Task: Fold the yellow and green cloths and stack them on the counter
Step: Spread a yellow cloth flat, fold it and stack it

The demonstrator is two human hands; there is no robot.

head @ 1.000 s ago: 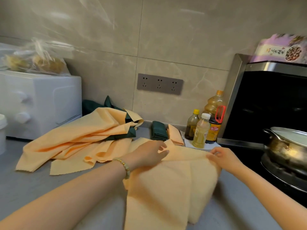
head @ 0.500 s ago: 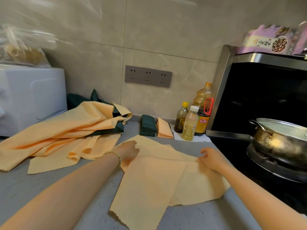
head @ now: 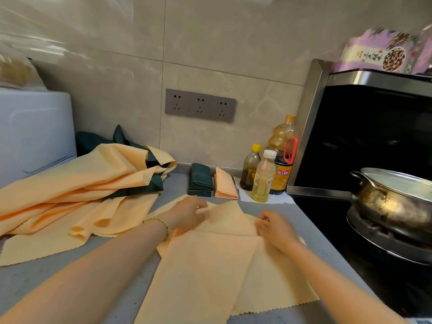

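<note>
Currently, right hand [head: 275, 228] grip pinches yellow cloth [head: 210, 265] beside stove [head: 322, 213]; left hand [head: 187, 216] grip blurred, cannot tell. Risk: hem could drift onto stove, scorching.

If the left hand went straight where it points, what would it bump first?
Probably the left hand meets the small folded yellow cloth beside the folded dark green stack; depth is hard to judge.

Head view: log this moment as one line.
step: folding yellow cloth; left hand: holds cloth edge; right hand: pinches cloth edge; done: green stack, yellow stack
</note>
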